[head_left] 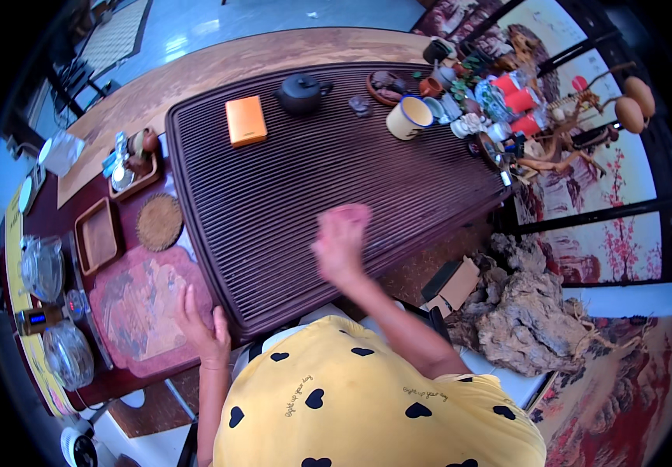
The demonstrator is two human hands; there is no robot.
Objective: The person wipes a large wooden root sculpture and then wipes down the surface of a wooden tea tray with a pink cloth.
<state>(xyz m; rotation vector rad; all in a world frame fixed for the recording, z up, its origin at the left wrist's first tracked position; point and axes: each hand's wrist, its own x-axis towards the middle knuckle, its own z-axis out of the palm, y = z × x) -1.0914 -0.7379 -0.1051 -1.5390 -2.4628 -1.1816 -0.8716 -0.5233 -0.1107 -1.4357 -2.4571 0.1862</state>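
My right hand (340, 247) presses a pink cloth (349, 212) onto the dark slatted tea tray (273, 202), near the tray's front middle. The fingers close over the cloth, and most of it is hidden beneath them. My left hand (202, 323) rests with fingers spread at the edge of a reddish patterned mat (141, 303), left of the tray; nothing is in it. On the tray's far side are an orange box (246, 121), a dark teapot (301, 94) and a cream enamel mug (409, 118) with a blue rim.
Small cups, figurines and red-and-white cans (521, 100) crowd the tray's right end beside twisted driftwood. At left are a wooden tray (98, 236), a round woven mat (159, 222) and glass kettles (68, 354). A gnarled root (534, 319) stands at right, near an open cardboard box (452, 286).
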